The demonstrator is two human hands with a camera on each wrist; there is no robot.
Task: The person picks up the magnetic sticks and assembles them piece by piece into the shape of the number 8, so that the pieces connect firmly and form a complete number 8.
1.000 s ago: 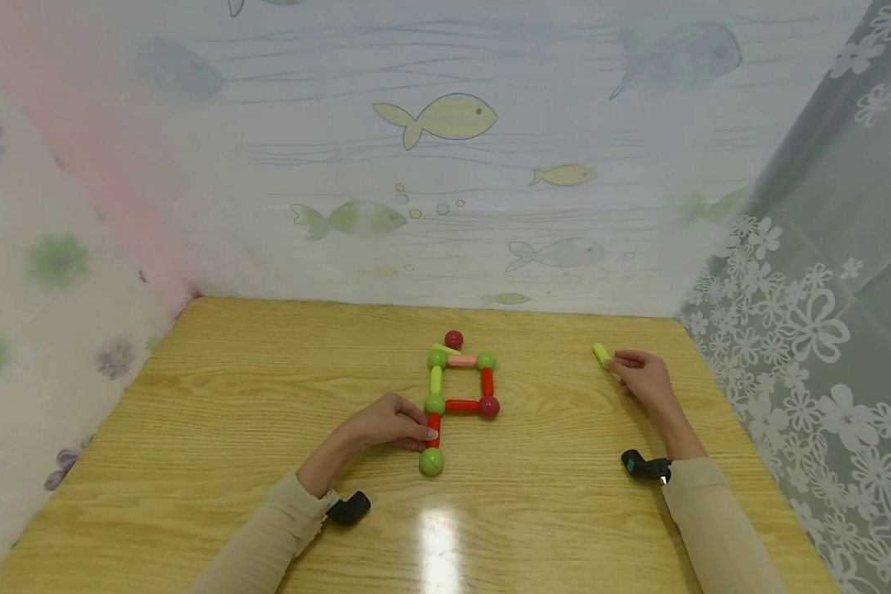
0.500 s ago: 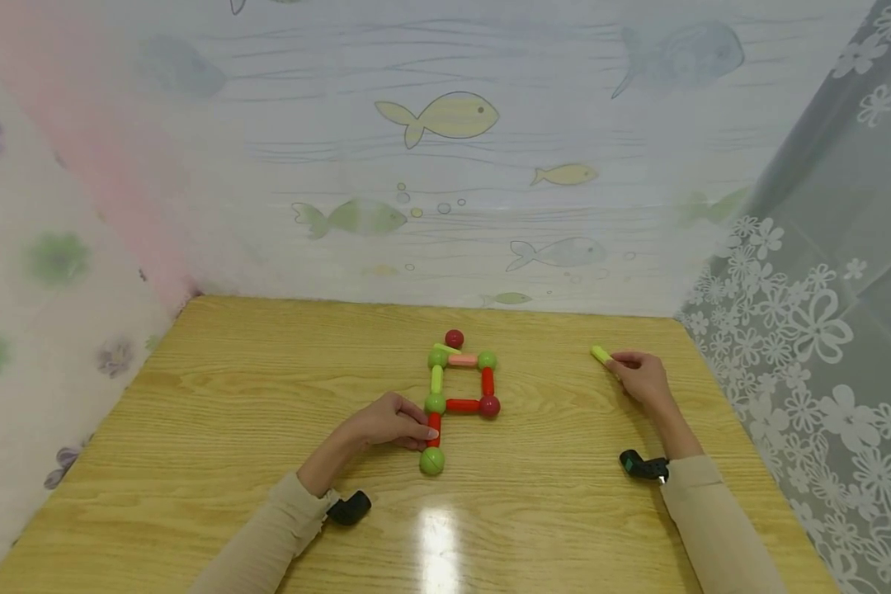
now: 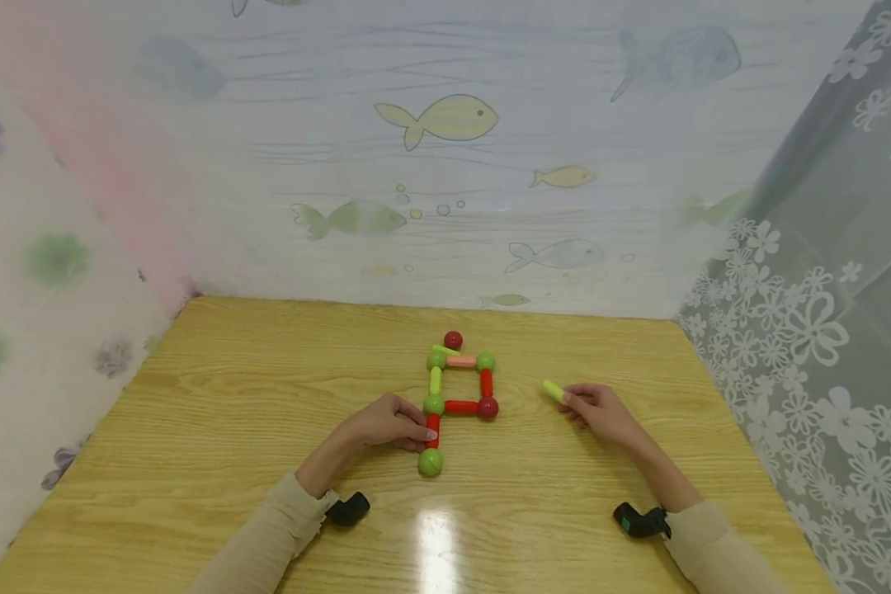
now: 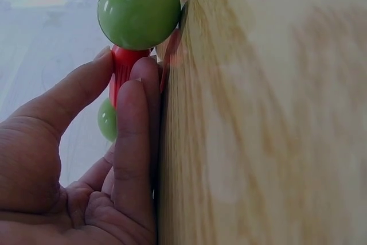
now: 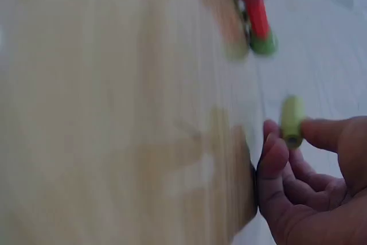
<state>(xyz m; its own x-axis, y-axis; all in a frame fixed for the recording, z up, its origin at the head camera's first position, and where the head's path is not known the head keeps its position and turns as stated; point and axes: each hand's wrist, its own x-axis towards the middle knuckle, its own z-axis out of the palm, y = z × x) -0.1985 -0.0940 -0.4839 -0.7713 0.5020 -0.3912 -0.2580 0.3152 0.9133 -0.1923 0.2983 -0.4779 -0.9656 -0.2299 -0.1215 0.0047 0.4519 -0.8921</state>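
My left hand (image 3: pixel 388 422) pinches a red rod (image 3: pixel 433 426) between thumb and fingers, low over the table. That rod joins a near green ball (image 3: pixel 431 462) to another green ball (image 3: pixel 434 404), the corner of a flat square of rods and balls. A yellow-green rod (image 3: pixel 436 381), a pink rod (image 3: pixel 461 361) and two red rods form its sides, with a dark red ball (image 3: pixel 488 407) at the near right corner. My right hand (image 3: pixel 601 412) holds a loose yellow-green rod (image 3: pixel 553 391) by one end, right of the square; the right wrist view shows thumb and fingers pinching this rod (image 5: pixel 292 120).
Behind the square's far left corner lies another yellow-green rod (image 3: pixel 447 351), with a dark red ball (image 3: pixel 453 339) just beyond it. The wooden table (image 3: pixel 267 363) ends at a fish-print curtain (image 3: pixel 445 206) at the back. Black wrist cameras sit on both wrists.
My right hand has moved left and toward me, carrying the yellow-green rod closer to the square. The left hand and the joined pieces have stayed in place.
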